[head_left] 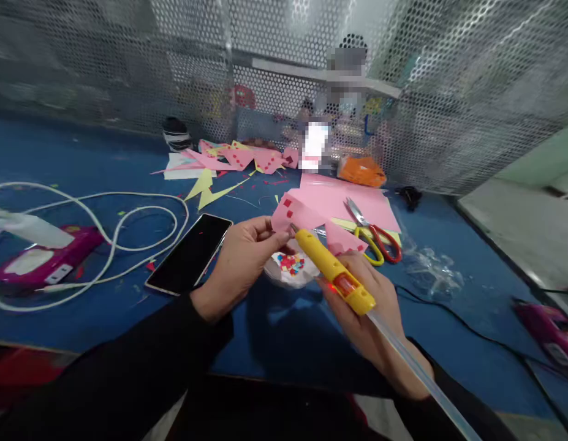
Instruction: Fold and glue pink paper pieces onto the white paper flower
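Observation:
My left hand [247,260] pinches the lower left edge of a pink paper piece [301,212] that carries small red squares. A yellow hot glue gun [327,263] is gripped in my right hand [371,312], its nozzle at the paper close to my left fingertips. From the gun's rear end a long clear glue stick [419,370] runs down to the right. Under the paper, partly hidden by it and my hands, sits a small white dish [290,278] holding red, yellow and blue bits.
Scissors [375,234] with red and yellow handles lie on pink sheets [352,199]. A black phone [189,254] and a looped white cable [113,245] are left. Cut paper shapes [247,156] and an orange packet [361,171] lie behind. Clear plastic [433,272] rests right, before a perforated metal screen [274,82].

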`<state>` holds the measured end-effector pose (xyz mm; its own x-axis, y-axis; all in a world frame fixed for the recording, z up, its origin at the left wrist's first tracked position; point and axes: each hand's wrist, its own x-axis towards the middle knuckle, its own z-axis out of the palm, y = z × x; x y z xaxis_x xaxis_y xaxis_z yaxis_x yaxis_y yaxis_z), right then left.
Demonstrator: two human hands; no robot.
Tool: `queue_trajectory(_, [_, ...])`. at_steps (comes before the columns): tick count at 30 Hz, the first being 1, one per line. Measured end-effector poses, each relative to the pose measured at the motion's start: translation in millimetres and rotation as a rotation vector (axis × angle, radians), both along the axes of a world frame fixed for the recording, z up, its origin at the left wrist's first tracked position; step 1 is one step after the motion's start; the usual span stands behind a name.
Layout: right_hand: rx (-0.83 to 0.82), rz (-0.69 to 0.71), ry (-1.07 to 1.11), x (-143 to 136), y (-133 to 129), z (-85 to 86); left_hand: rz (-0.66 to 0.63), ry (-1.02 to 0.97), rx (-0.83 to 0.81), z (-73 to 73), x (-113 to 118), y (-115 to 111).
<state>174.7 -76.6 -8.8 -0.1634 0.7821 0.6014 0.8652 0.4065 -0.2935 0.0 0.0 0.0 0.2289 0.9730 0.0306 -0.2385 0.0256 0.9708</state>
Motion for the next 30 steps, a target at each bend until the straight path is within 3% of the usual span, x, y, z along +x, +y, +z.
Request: queue_trajectory(30, [0.011,0.006,0.021,1.1,-2.2,-1.7,-0.003,0.013,0.032,-4.1,-2.4,2.2])
